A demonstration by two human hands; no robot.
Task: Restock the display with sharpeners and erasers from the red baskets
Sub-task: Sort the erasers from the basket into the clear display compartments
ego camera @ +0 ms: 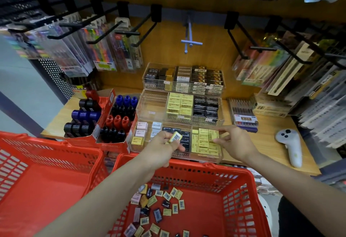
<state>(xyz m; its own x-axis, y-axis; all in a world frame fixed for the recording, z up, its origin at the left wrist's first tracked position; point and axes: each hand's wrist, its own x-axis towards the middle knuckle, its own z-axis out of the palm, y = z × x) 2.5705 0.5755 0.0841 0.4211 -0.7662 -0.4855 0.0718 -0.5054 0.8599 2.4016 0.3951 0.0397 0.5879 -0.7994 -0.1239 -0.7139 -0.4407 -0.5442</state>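
Yellow shows between the left hand's (164, 141) curled fingers: a small yellow eraser (176, 136) pinched barcode-up just above the front clear tray (206, 159), likely held ready as the next one to file. The right hand (231, 142) reaches over the yellow stack (205, 141) in that tray's right compartment, thumb and fingertips closing on the top pieces, probably straightening or seating one. More loose erasers (159, 208) lie scattered in the right red basket (243, 195) below; the left red basket (46, 171) sits beside it. Sharpeners (116, 118) stand in red cartons to the left
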